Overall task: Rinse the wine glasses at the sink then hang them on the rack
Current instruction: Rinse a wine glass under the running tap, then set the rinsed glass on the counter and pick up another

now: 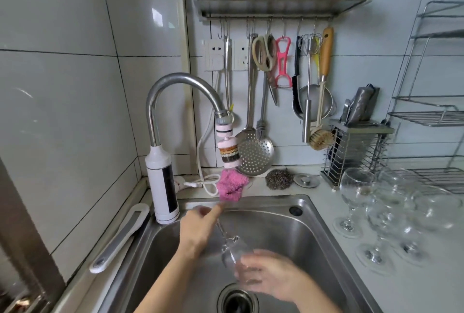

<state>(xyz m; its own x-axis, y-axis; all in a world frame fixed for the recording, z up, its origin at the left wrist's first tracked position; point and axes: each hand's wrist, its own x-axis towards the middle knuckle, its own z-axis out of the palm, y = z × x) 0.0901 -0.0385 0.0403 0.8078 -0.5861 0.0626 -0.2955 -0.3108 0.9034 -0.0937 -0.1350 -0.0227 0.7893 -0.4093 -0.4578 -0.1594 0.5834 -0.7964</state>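
Note:
A clear wine glass [232, 250] lies tilted over the steel sink [311, 214], with its foot toward the tap and its bowl toward me. My left hand [198, 229] holds the stem end, one finger stretched out past the foot. My right hand [266, 275] is blurred and cups the bowl with curled fingers. Several more wine glasses [356, 197] stand on the counter to the right of the sink. A wire rack [431, 116] stands at the far right. No water is seen running from the faucet [175, 81].
A pink cloth [231, 184], a steel scourer [278, 179] and a sink plug [306, 180] lie behind the sink. Utensils hang on hooks on the wall above. A knife holder [356, 146] stands behind the glasses. The drain [237, 300] lies below my hands.

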